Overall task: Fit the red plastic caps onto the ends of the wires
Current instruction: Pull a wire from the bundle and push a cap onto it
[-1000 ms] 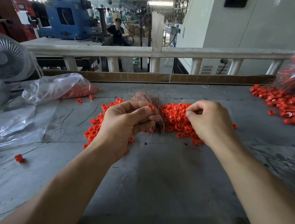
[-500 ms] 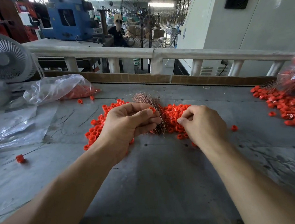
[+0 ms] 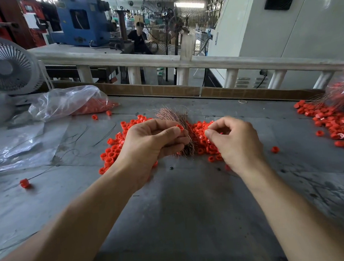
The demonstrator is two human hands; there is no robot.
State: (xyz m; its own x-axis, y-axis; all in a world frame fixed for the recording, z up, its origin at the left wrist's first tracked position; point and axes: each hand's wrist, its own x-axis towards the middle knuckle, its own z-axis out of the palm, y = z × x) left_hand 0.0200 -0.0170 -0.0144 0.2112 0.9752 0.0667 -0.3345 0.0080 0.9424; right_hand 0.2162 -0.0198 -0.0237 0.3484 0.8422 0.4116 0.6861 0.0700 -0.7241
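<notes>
A heap of small red plastic caps (image 3: 114, 150) lies on the grey table (image 3: 184, 212), with a bundle of thin copper wires (image 3: 174, 115) lying across its middle. My left hand (image 3: 151, 146) pinches one red cap (image 3: 179, 127) between thumb and forefinger, just over the wire bundle. My right hand (image 3: 234, 141) hovers close beside it over the heap, thumb and forefinger pressed together; whether a wire is between them is too fine to tell.
A second pile of red caps with wires (image 3: 337, 124) lies at the right edge. A clear plastic bag of caps (image 3: 71, 103) and a small fan (image 3: 3, 66) sit at the left. One capped wire (image 3: 25, 183) lies alone near the left. A white railing (image 3: 202, 63) borders the table's far side.
My right hand has lifted off the cap heap and moved toward my left hand, its thumb and forefinger now pinched. My left hand keeps the cap in nearly the same place.
</notes>
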